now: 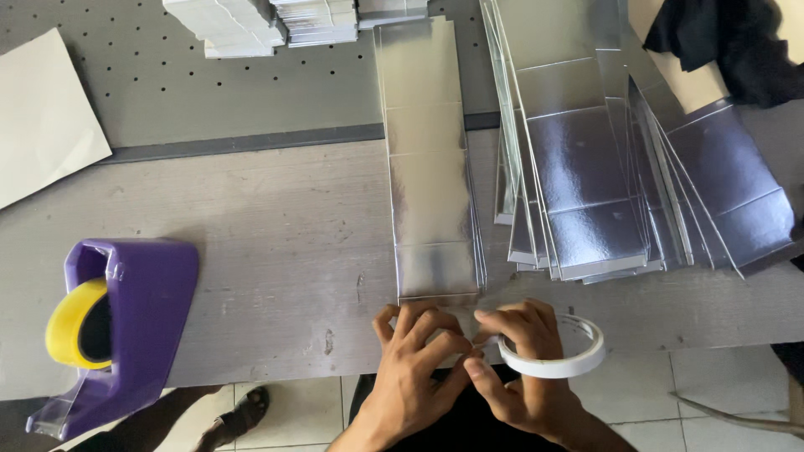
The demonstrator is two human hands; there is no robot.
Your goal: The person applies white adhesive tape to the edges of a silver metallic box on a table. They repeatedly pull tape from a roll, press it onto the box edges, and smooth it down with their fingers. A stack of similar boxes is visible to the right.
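A long silver foil-faced card strip [427,167] lies lengthwise on the grey wooden table [276,243], its near end at the table's front edge. My left hand [414,364] presses flat on that near end with fingers spread. My right hand [523,368] sits just to the right, fingers pinched at the strip's near edge, with a white tape roll [569,356] looped around its fingers. The strip's near end is hidden under both hands.
A purple tape dispenser [126,322] with a yellow roll stands at the front left. Fanned silver card sheets [620,184] lie at the right. White folded stacks [268,21] sit at the back, a beige sheet [42,109] at far left, dark cloth [737,42] at top right.
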